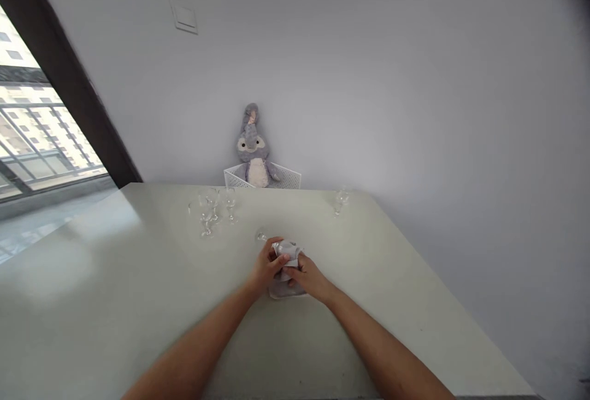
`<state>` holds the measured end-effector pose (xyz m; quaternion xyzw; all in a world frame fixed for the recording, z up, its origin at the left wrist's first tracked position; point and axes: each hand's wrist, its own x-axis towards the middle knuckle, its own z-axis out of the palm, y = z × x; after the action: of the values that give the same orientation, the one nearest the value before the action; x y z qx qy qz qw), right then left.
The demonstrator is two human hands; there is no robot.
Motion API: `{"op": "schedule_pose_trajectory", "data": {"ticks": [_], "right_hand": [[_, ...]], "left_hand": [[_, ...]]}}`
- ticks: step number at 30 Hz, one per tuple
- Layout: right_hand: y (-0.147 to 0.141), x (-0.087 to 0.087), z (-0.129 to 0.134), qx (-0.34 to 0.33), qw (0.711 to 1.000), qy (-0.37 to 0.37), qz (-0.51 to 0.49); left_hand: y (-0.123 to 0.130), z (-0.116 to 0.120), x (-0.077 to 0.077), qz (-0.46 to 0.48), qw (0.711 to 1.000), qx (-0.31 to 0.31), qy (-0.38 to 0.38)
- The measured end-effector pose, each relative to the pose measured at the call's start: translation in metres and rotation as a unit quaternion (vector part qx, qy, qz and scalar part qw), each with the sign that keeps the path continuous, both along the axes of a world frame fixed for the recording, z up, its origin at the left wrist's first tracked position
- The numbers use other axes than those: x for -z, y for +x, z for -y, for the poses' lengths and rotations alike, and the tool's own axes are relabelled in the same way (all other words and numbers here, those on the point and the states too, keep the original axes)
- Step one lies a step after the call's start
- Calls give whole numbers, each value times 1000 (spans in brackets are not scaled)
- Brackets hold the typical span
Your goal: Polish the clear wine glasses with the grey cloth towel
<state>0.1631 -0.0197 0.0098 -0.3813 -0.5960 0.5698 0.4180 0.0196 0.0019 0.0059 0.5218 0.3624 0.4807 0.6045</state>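
Note:
At the middle of the table, my left hand is closed round a clear stemmed glass, which lies on its side with its foot pointing to the left. My right hand is closed at the glass's mouth, pinching a white cloth that is partly hidden by the fingers. A flat, pale grey piece, maybe folded cloth, lies on the table just under both hands.
Several clear stemmed glasses stand at the back left of the pale table. Another glass is at the back right. Behind the far edge, a grey plush toy sits in a white perforated basket by the wall.

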Motion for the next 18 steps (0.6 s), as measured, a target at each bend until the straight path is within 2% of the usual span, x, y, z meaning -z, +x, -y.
{"op": "schedule_pose_trajectory", "data": {"ticks": [2,5,7,8,10,12,13,15,17,18], "right_hand": [[0,-1,-1,6,996,-59,-70],[0,-3,-2,21,964,-159,-212],[-1,-3,-2,23,949,-185,-255],[-2,-3,-1,17,952,-181,-248],[-4,0,3,10,975,-134,-177],[-4,1,6,19,998,-29,-43],[-4,1,8,28,998,39,36],[-1,-2,10,31,971,162,175],[3,-5,9,14,949,217,228],[4,-6,8,9,955,207,211]], "left_hand": [[-3,-2,-3,-21,1000,2,13],[-11,-4,-10,-22,999,20,43],[-16,-3,-14,-21,996,43,70],[-17,-2,-14,-27,995,51,79],[-18,-2,-13,-48,994,46,81],[-17,-1,-13,-62,996,30,58],[-16,-1,-13,-63,997,28,36],[-16,-1,-16,-59,998,33,-5],[-17,0,-23,-53,997,46,-28],[-19,2,-27,-46,997,52,-31]]}}
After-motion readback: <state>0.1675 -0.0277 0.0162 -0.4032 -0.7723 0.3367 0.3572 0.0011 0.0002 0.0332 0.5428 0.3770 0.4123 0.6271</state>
